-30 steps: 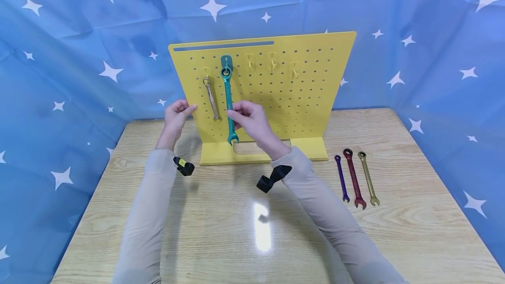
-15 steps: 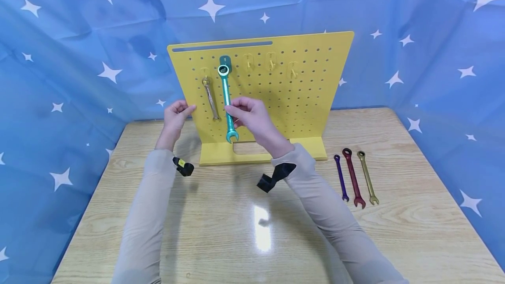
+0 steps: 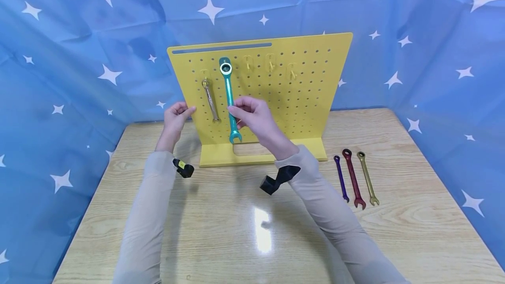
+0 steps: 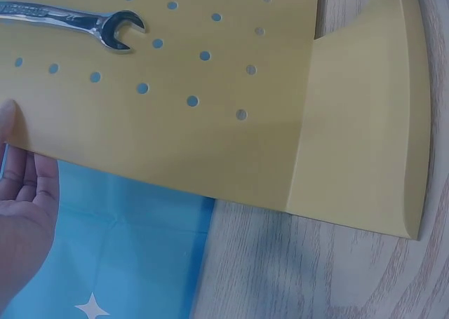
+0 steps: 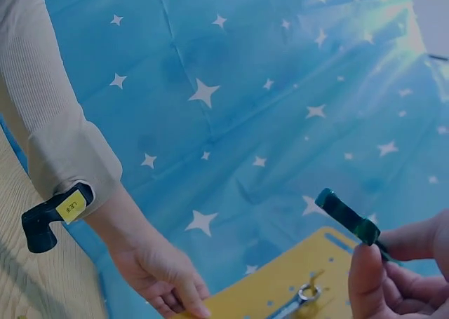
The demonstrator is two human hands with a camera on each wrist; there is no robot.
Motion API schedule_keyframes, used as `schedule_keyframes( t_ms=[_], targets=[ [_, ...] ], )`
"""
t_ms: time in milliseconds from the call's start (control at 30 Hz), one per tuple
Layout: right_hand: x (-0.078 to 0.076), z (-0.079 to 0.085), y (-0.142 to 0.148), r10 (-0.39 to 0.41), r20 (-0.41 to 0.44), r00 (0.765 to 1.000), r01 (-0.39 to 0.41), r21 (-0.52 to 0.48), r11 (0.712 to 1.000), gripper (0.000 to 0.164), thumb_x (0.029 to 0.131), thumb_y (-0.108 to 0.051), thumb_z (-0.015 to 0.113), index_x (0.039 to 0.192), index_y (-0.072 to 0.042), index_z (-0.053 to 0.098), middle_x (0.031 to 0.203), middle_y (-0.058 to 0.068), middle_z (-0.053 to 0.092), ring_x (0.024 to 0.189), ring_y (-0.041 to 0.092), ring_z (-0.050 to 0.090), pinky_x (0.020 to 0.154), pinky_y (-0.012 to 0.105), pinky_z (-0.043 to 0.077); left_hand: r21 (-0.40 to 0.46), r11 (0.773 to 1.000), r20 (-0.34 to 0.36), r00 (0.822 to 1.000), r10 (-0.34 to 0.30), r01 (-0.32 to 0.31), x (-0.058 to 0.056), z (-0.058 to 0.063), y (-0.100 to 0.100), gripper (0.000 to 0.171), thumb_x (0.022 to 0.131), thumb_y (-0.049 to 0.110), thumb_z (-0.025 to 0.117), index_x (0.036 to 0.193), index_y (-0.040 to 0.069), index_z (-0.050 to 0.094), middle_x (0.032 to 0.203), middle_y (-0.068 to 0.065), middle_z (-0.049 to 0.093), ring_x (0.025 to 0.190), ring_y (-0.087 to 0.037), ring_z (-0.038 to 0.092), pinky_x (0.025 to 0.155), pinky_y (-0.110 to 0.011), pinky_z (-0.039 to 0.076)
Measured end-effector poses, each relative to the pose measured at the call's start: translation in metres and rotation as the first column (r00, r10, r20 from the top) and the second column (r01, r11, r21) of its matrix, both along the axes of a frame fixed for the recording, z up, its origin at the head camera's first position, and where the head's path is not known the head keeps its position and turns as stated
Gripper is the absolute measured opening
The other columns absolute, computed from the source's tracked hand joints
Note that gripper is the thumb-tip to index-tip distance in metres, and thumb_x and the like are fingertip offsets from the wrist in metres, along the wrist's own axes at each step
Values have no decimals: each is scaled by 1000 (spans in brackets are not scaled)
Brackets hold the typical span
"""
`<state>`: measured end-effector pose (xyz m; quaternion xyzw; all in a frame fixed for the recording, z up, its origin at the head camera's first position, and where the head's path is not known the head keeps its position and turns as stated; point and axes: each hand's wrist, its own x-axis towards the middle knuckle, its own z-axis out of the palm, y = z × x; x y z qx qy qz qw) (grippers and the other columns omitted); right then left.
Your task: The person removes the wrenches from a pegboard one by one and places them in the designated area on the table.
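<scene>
The teal wrench point(image 3: 229, 91), pinched in the right hand point(image 3: 256, 119), has shifted slightly right before the teal hook point(image 3: 224, 60), while the left hand point(image 3: 175, 120) grips the board point(image 3: 276, 89) near the silver wrench point(image 3: 210, 100).

yellow label point(image 5: 75, 205) on black wrist camera point(image 5: 39, 229): illegible | silver wrench point(image 4: 59, 16): stamped marks, illegible

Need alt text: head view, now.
A person's right grip holds a teal wrench, ring end up, before a yellow pegboard; the left grip holds the pegboard's left edge. A silver wrench hangs on the pegboard, and a purple wrench, red wrench and gold wrench lie side by side on the table at right.
</scene>
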<state>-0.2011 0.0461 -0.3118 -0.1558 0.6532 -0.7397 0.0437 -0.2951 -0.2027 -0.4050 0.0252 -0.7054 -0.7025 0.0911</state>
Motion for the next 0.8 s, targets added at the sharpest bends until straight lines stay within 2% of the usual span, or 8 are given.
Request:
schedule_keyframes(
  t_ms=[500,800],
  targets=[
    [15,-9,24,7,-57,998,-3,61,998,6,91,-1,58,87,2,57,72,4,54,63,13,50,56,23,49,-1,1000,-8,1000,0,0,-1,-2,-1,18,83,4,70,73,15,61,69,6,58,69,-8,52,65,-18,44],
    [27,-15,44,-9,-31,999,12,101,995,6,92,-3,57,90,3,57,73,5,54,65,13,50,57,24,48,-4,1000,0,1000,5,-5,-1,-1,0,17,83,5,70,74,15,60,70,6,58,70,-8,52,65,-17,44]
  ],
)
